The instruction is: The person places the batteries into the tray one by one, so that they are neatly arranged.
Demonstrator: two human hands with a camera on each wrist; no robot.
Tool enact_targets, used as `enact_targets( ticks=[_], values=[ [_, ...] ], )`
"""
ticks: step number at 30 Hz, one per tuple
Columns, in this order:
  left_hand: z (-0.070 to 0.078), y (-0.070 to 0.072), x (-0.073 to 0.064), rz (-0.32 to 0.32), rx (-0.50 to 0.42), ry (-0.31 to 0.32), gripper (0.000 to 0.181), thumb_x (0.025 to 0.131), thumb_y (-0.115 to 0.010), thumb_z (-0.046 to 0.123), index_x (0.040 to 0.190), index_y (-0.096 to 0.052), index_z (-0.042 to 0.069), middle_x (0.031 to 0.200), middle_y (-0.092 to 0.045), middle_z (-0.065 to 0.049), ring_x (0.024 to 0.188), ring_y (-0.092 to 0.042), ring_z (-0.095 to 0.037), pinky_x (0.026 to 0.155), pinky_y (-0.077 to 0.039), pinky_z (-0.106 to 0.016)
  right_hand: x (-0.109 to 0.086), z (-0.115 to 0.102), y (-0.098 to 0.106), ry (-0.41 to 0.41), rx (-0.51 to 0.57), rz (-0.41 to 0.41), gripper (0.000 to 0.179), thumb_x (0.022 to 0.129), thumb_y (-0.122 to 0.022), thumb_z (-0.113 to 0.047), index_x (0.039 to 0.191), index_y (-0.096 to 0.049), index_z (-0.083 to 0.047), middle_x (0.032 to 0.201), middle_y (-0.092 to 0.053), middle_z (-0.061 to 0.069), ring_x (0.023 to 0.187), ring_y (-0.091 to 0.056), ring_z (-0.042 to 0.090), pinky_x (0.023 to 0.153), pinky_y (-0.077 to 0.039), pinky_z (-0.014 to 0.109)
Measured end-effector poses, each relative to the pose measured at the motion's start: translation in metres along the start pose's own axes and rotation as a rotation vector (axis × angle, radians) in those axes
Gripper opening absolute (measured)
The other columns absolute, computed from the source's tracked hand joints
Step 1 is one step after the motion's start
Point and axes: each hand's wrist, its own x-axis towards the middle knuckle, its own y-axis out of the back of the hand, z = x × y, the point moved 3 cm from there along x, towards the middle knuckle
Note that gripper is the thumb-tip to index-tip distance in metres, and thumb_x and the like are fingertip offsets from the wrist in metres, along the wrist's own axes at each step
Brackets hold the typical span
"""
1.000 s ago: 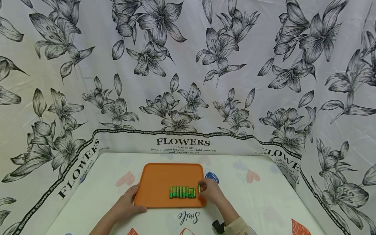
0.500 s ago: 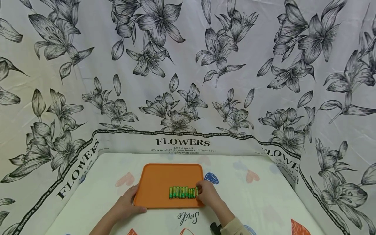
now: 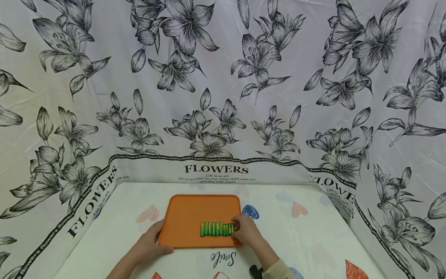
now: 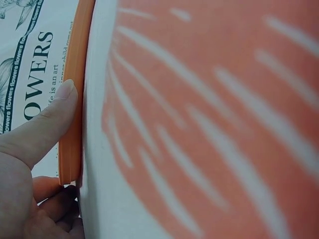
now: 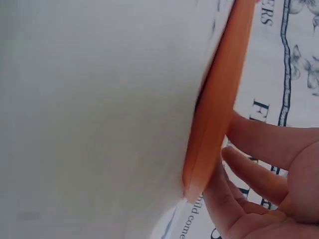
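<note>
An orange tray (image 3: 195, 211) lies on the table with a row of green and yellow batteries (image 3: 211, 229) on its near right part. Larger batteries stand side by side at the row's left, and smaller ones (image 3: 226, 229) continue it to the right. My left hand (image 3: 150, 243) grips the tray's near left corner, thumb (image 4: 64, 97) along the front rim and fingers round the side. At the row's right end, my right hand (image 3: 247, 231) pinches the last small battery (image 3: 232, 229) by its two ends. In the right wrist view, the tray rim (image 5: 214, 114) hides the batteries and fingertips.
The tablecloth (image 3: 278, 232) is white with printed hearts and the word "Smile". A black object (image 3: 256, 271) shows beside the right sleeve (image 3: 278, 270). Flower-printed curtains (image 3: 209, 77) enclose the table at the back and sides.
My right hand has moved left with the small battery, from the tray's right edge to the row's end, where it now lies against the others. My left hand stays at the corner.
</note>
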Motion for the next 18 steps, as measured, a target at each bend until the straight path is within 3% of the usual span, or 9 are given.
enact_targets(
  ticks=[4,8,12,15,18],
  values=[
    [0.000,0.005,0.001,-0.006,0.002,0.002,0.122,0.067,-0.091,0.049,0.158,-0.027,0.001,0.159,-0.035,-0.025,0.145,-0.032,-0.047,0.115,-0.027,-0.068,-0.002,-0.002,0.011,0.028,0.019,0.018,0.047,0.080,-0.082,-0.003,0.124,-0.066,0.001,0.105,-0.068,0.009,0.091,-0.062,0.020,0.072,-0.056,0.032],
    [-0.003,0.012,-0.005,0.051,0.057,-0.048,0.116,0.075,-0.086,0.050,0.157,-0.025,-0.004,0.159,-0.030,-0.029,0.145,-0.030,-0.051,0.114,-0.028,-0.068,-0.008,-0.002,0.026,0.086,0.013,0.041,0.043,0.086,-0.079,-0.009,0.126,-0.066,0.001,0.114,-0.069,0.014,0.094,-0.066,0.022,0.073,-0.056,0.030],
    [-0.006,0.023,-0.018,0.175,0.232,-0.143,0.108,0.079,-0.082,0.049,0.155,-0.029,-0.007,0.157,-0.033,-0.031,0.141,-0.035,-0.053,0.112,-0.033,-0.066,-0.021,0.003,0.047,0.122,-0.009,0.074,0.039,0.089,-0.078,-0.018,0.124,-0.068,-0.004,0.116,-0.070,0.013,0.094,-0.067,0.021,0.073,-0.057,0.028],
    [-0.007,0.038,-0.028,0.275,0.429,-0.205,0.100,0.080,-0.082,0.048,0.151,-0.037,-0.006,0.152,-0.044,-0.029,0.135,-0.044,-0.050,0.106,-0.040,-0.064,-0.035,0.010,0.069,0.130,-0.062,0.102,0.041,0.091,-0.076,-0.032,0.126,-0.068,-0.013,0.123,-0.069,0.007,0.103,-0.066,0.023,0.082,-0.059,0.037],
    [-0.007,0.056,-0.041,0.352,0.570,-0.260,0.097,0.079,-0.082,0.047,0.151,-0.039,-0.003,0.150,-0.048,-0.024,0.132,-0.047,-0.046,0.102,-0.045,-0.062,-0.054,0.020,0.095,0.123,-0.189,0.161,0.051,0.090,-0.071,-0.052,0.132,-0.065,-0.024,0.133,-0.064,0.003,0.117,-0.062,0.027,0.093,-0.056,0.050]
  ],
)
